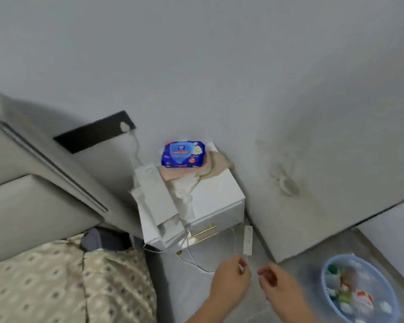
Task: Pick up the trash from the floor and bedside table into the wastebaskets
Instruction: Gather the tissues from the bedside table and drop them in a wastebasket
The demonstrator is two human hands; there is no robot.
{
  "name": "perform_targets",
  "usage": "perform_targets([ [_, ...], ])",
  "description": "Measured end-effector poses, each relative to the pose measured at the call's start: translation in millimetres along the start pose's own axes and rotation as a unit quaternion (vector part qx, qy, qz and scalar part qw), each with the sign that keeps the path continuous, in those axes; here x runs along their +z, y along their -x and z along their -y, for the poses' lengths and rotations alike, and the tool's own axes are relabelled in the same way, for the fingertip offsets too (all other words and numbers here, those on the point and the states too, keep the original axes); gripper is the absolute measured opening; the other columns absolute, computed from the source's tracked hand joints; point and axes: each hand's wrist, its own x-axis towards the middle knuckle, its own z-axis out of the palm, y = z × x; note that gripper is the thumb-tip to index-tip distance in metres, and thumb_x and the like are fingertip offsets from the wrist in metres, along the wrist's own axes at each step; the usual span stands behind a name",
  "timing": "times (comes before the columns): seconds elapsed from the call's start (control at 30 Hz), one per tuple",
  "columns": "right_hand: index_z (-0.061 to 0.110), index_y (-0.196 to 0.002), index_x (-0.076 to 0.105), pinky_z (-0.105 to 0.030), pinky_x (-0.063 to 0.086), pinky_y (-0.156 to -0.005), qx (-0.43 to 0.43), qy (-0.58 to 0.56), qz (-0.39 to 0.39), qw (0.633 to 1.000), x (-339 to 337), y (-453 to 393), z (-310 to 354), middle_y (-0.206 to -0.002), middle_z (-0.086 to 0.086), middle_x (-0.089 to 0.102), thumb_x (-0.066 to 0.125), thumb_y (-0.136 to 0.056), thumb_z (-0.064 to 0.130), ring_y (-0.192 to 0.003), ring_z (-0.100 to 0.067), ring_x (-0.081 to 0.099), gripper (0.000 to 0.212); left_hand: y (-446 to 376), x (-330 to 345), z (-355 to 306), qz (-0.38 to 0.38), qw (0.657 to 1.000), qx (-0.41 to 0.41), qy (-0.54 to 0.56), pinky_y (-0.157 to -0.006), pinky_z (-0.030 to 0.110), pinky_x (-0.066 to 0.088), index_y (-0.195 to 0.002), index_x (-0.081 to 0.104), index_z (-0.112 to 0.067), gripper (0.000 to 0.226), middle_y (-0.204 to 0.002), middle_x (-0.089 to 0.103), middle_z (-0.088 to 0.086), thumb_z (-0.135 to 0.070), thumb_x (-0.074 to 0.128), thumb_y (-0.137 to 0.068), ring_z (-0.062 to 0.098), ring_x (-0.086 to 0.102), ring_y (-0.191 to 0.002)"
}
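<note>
Head view shows both hands low in the frame, over the floor in front of the bedside table (pixel 219 194). I read the left hand (pixel 230 279) as pinching a small pale scrap or the thin white cable near its fingertips; blur prevents me from telling which. The right hand (pixel 279 289) hangs just beside it with fingers loosely curled and nothing visible in them. The blue wastebasket (pixel 331 297) stands on the floor at the lower right, near the right hand, and already contains mixed wrappers; I judge it is placed there so that items lifted from the floor travel only a short way. On the bedside table, a blue packet (pixel 183 153) rests on crumpled cloth or paper (pixel 184 190), beside a white power strip (pixel 154 190). A second power strip (pixel 248 240) hangs beside the table, its cables trailing to the floor. I judge the table items are not yet cleared.
</note>
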Motion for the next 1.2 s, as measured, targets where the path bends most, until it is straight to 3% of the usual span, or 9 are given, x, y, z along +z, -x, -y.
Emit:
perform_targets([
  [0.1,0.041,-0.085,0.064,-0.037,0.059,-0.065,-0.041,0.020,0.018,0.999,12,-16,68,-0.069,0.014,0.069,0.070,-0.085,0.023,-0.060,-0.007,0.064,0.018,-1,-65,14,-0.057,0.998,0.006,0.006,-0.075,0.033,0.049,-0.090,0.060,-0.028,0.011,-0.068,0.054,-0.011,-0.036,0.053,-0.092,0.016,0.060,-0.077],
  [0.23,0.031,-0.078,0.061,-0.031,0.050,-0.063,-0.103,0.040,0.035,0.993,32,-59,132,-0.069,0.005,0.067,0.068,-0.088,0.013,-0.064,-0.009,0.062,0.022,-24,-124,28,-0.120,0.992,0.026,0.026,-0.076,0.040,0.054,-0.095,0.064,-0.022,0.013,-0.077,0.065,-0.004,-0.030,0.054,-0.093,0.021,0.065,-0.081],
  [0.37,0.023,-0.095,0.061,-0.028,0.047,-0.067,-0.128,0.066,0.055,0.988,53,-114,159,-0.089,0.001,0.065,0.066,-0.088,0.017,-0.076,-0.015,0.063,0.011,-59,-158,40,-0.140,0.989,0.036,0.035,-0.074,0.042,0.057,-0.093,0.064,-0.024,0.010,-0.071,0.066,-0.003,-0.028,0.056,-0.090,0.024,0.067,-0.076],
  [0.5,0.022,-0.116,0.058,-0.039,0.053,-0.084,-0.153,0.134,0.050,0.978,71,-169,169,-0.114,0.000,0.056,0.067,-0.089,0.025,-0.092,-0.020,0.062,0.029,-106,-184,46,-0.167,0.983,0.071,-0.001,-0.076,0.040,0.056,-0.101,0.065,-0.019,0.013,-0.083,0.069,0.000,-0.025,0.059,-0.092,0.024,0.065,-0.081],
  [0.67,0.021,-0.134,0.052,-0.045,0.052,-0.092,-0.180,0.185,0.056,0.964,89,-232,174,-0.137,-0.002,0.048,0.065,-0.090,0.023,-0.108,-0.026,0.059,0.046,-178,-181,53,-0.140,0.965,0.091,-0.202,-0.087,0.040,0.051,-0.129,0.056,-0.016,0.040,-0.122,0.059,0.011,-0.030,0.058,-0.092,0.030,0.052,-0.119],
  [0.83,0.019,-0.132,0.059,-0.041,0.045,-0.108,-0.232,0.173,0.057,0.956,101,-295,179,-0.147,-0.005,0.049,0.047,-0.088,-0.004,-0.130,-0.026,0.050,0.051,-227,-136,59,-0.022,0.902,0.007,-0.431,-0.103,0.044,0.037,-0.137,0.049,-0.014,0.052,-0.138,0.041,0.020,-0.035,0.056,-0.090,0.040,0.040,-0.129],
  [0.97,0.016,-0.137,0.059,-0.030,0.031,-0.118,-0.290,0.199,0.103,0.930,113,-322,189,-0.156,-0.005,0.046,0.042,-0.085,-0.013,-0.144,-0.023,0.040,0.062,-251,-115,66,-0.015,0.874,-0.045,-0.483,-0.101,0.049,0.048,-0.146,0.036,-0.001,0.064,-0.148,0.028,0.034,-0.021,0.060,-0.091,0.050,0.046,-0.127],
  [1.1,0.018,-0.144,0.054,-0.034,0.029,-0.118,-0.329,0.283,0.160,0.887,129,-332,198,-0.160,-0.006,0.040,0.048,-0.089,-0.007,-0.147,-0.025,0.036,0.061,-257,-106,67,-0.044,0.825,0.007,-0.563,-0.090,0.046,0.053,-0.139,0.040,0.007,0.054,-0.130,0.042,0.031,-0.015,0.049,-0.091,0.041,0.045,-0.118],
  [1.2,0.024,-0.144,0.055,-0.042,0.037,-0.113,-0.341,0.349,0.181,0.854,138,-339,198,-0.150,-0.006,0.050,0.050,-0.094,0.008,-0.138,-0.030,0.043,0.053,-257,-102,71,-0.045,0.789,0.058,-0.610,-0.092,0.040,0.048,-0.139,0.045,0.002,0.050,-0.134,0.044,0.025,-0.015,0.046,-0.092,0.033,0.043,-0.116],
])
